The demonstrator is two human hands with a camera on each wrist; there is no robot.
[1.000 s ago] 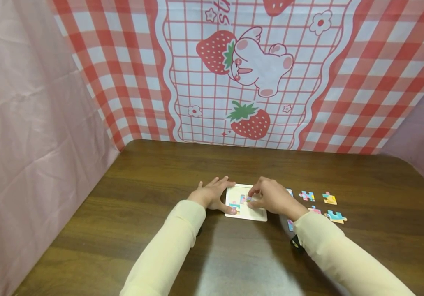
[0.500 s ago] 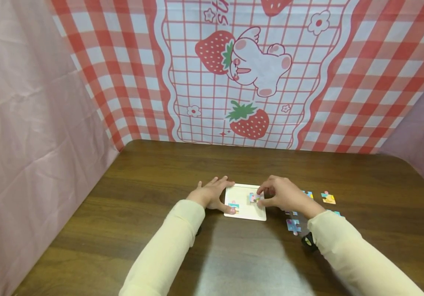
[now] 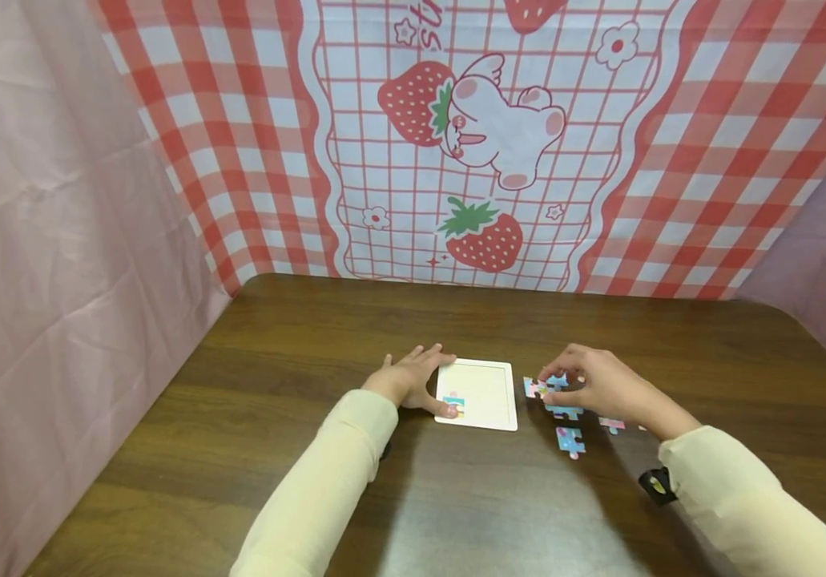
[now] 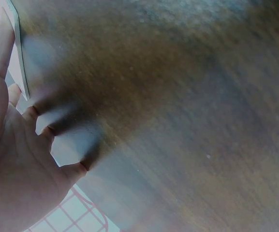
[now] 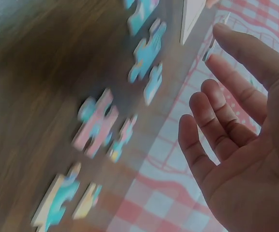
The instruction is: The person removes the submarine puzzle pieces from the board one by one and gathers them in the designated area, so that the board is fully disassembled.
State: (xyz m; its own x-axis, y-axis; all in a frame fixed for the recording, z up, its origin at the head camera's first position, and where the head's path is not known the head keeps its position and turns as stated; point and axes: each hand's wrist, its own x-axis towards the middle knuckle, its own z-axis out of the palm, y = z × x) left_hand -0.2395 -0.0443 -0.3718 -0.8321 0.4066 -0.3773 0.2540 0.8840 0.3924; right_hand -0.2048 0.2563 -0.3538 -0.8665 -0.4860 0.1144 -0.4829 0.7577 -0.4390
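A pale square puzzle tray (image 3: 483,393) lies on the table. One blue-and-pink jigsaw piece (image 3: 452,401) sits in its near left corner. My left hand (image 3: 409,381) is spread at the tray's left side, with the thumb resting over that corner and the other fingers near the far left edge. To the right of the tray, my right hand (image 3: 596,386) pinches a multicoloured jigsaw piece (image 3: 533,389) between thumb and index finger. The right wrist view shows this held piece (image 5: 210,49) edge-on, lifted off the table.
Loose jigsaw pieces lie right of the tray, among them a blue one (image 3: 570,441) nearest me and a pink one (image 3: 610,424); the right hand covers others. More pieces, such as a pink one (image 5: 96,123), show in the right wrist view. A checked cloth (image 3: 485,144) hangs behind the table.
My right hand has carried the pinched jigsaw piece from the middle of the tray to the right, past its edge, over the loose pieces. The left hand has stayed in place.
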